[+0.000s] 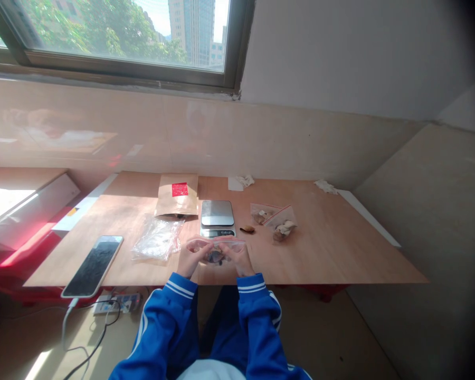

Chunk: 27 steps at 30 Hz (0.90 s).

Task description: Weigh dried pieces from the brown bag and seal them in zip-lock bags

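A clear zip bag [221, 259] with dark pieces inside is pinched near its top edge by both hands, close to the table's front edge. My left hand [190, 258] grips it on the left side, my right hand [239, 257] on the right. What exactly the pieces are cannot be made out. Just beyond the bag stands a digital kitchen scale [217, 213] with a bare steel plate; the bag and fingers partly cover its front. One brown dried piece [247, 229] lies on the wood right of the scale.
Two filled zip bags [284, 230] overlap right of the scale. A brown paper pouch [177, 206] with a red label stands back left, near a pile of clear plastic bags [158, 240]. A cabled phone [93, 266] lies at the left front edge. Crumpled tissue [245, 181] sits at the back.
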Tool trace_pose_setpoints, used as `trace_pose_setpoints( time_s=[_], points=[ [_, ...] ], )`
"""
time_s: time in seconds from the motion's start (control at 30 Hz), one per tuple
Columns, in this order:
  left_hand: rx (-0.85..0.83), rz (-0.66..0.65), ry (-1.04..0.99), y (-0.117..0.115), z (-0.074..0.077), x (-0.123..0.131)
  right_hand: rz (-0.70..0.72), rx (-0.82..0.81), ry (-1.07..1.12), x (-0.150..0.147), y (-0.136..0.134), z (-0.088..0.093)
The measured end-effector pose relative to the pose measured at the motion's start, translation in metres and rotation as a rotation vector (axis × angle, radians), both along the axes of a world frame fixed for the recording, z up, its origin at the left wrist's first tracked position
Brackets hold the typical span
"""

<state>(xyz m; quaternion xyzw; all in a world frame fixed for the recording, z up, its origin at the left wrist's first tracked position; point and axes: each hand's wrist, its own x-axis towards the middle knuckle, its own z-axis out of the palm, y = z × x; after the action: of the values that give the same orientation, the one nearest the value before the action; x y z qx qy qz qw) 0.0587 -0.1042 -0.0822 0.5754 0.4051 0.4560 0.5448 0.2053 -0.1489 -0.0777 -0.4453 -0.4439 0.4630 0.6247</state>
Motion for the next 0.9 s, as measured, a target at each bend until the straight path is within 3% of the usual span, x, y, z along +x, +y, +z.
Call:
trace_pose_setpoints(
  time_s=[0.17,0.5,0.7,0.9],
  points=[
    [0.046,0.055,-0.006,-0.001,0.001,0.003,-0.076,-0.017,0.054,-0.007,0.003,0.0],
    [0.163,0.106,0.007,-0.003,0.006,0.007,-0.325,0.047,-0.096,-0.017,0.01,-0.001],
    [0.208,0.157,0.062,-0.003,0.008,0.007,-0.252,0.057,-0.103,-0.016,0.01,-0.001],
    [0.277,0.178,0.045,-0.005,0.009,0.016,-0.365,0.084,-0.176,-0.015,0.008,0.001]
  ],
)
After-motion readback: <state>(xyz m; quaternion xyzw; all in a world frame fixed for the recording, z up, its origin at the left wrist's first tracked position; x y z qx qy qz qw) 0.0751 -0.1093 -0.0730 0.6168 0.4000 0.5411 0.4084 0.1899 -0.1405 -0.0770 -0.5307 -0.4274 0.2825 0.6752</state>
